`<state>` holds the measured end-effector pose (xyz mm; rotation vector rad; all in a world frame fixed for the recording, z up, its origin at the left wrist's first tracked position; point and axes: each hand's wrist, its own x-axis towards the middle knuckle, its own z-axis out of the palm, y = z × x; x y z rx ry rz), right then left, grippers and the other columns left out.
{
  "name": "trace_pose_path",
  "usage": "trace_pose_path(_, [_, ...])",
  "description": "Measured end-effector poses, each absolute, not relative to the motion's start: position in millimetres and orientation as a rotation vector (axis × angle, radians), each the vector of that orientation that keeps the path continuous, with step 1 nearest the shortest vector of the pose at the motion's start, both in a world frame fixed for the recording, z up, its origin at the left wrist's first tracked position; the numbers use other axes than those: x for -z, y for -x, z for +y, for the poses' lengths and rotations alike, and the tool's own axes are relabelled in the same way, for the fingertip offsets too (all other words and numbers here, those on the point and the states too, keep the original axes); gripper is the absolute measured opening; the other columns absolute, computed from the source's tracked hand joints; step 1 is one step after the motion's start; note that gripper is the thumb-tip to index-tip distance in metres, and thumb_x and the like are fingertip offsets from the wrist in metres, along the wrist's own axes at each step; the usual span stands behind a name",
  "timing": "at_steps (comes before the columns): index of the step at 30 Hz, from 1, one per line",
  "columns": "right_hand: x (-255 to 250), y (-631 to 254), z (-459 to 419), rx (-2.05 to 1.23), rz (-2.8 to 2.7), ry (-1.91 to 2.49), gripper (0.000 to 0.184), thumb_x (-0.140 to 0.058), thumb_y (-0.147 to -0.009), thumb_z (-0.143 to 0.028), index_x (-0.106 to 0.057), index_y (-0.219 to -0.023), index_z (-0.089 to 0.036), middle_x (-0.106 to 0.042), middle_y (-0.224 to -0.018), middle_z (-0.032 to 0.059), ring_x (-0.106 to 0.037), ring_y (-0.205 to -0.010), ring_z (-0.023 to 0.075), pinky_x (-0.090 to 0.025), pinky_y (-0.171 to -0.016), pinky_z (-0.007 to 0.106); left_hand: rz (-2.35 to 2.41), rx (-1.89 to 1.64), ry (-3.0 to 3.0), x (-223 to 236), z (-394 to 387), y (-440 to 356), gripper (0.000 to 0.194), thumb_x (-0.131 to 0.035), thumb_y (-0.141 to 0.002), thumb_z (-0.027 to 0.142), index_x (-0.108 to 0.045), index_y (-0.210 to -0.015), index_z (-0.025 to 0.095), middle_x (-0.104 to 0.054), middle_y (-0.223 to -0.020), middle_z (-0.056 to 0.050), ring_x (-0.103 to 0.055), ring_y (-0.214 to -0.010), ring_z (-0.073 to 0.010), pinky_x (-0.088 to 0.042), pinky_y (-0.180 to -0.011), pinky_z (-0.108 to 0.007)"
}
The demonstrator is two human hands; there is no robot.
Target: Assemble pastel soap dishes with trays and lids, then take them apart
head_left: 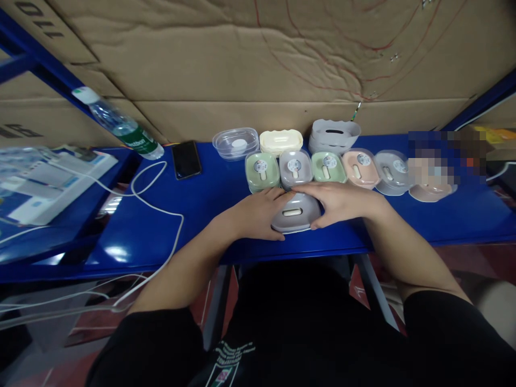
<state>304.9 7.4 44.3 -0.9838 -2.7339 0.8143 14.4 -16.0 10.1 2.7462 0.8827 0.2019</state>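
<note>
A grey soap box [297, 217] with a pale bar-shaped piece in its middle lies on the blue table near the front edge. My left hand [262, 214] is curved around its left side, thumb towards me. From the other side, my right hand [336, 201] holds it with the thumb at the near right edge. The fingertips of both hands come together over its far edge, so that part is hidden. Just beyond my fingers stand a green soap box [263, 171], a lilac one [295, 167] and another green one [328, 167], each with a round label.
Right of these are a peach box [360, 169] and a grey box [392, 172]. Behind stand clear lids [236, 144], cream trays [281, 141] and grey trays [334, 137]. A phone [186, 160], bottle [133, 137] and white cable [181, 226] are at left; cardboard [226, 59] walls the back.
</note>
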Motion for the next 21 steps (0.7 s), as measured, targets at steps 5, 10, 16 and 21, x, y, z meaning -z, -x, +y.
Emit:
trace_pose_path(5, [-44,-302,8,-0.812,-2.756,1.0,0.1,-0.098,-0.069,-0.048,-0.062,-0.159,-0.026,-0.069,-0.157,0.0129,-0.066,-0.142,0.0411,-0.056,-0.118,0.057,0.904,-0.151,-2.664,-18,-15,-14,0.117,-0.092,-0.077,0.069,-0.04,-0.17,0.019,-0.056,-0.166,-0.022,-0.058,-0.15,-0.0423,-0.048,-0.124,-0.054])
trace_pose_path(10, [-48,-297,7,-0.844,-2.796,1.0,0.093,-0.097,-0.068,-0.047,-0.067,-0.152,-0.022,-0.074,-0.146,0.0143,-0.071,-0.131,0.0411,-0.058,-0.109,0.055,0.956,-0.183,-2.582,-27,-15,-7,0.105,-0.086,-0.083,0.069,-0.044,-0.169,0.026,-0.06,-0.166,-0.015,-0.059,-0.152,-0.0392,-0.047,-0.125,-0.05])
trace_pose_path(16, [-47,-296,6,-0.794,-2.814,1.045,0.09,-0.094,-0.068,-0.047,-0.068,-0.15,-0.022,-0.074,-0.144,0.0142,-0.072,-0.128,0.0406,-0.059,-0.104,0.053,0.96,-0.196,-2.558,-25,-19,-9,0.088,-0.087,-0.086,0.059,-0.053,-0.162,0.028,-0.066,-0.16,-0.013,-0.065,-0.146,-0.0374,-0.051,-0.122,-0.049])
trace_pose_path(21, [-45,-299,6,-0.756,-2.784,0.988,0.092,-0.094,-0.07,-0.051,-0.067,-0.153,-0.025,-0.075,-0.145,0.0116,-0.072,-0.128,0.0385,-0.059,-0.103,0.049,0.929,-0.298,-2.457,-38,-16,3,0.09,-0.093,-0.081,0.057,-0.06,-0.158,0.026,-0.066,-0.162,-0.013,-0.064,-0.147,-0.0382,-0.052,-0.123,-0.052])
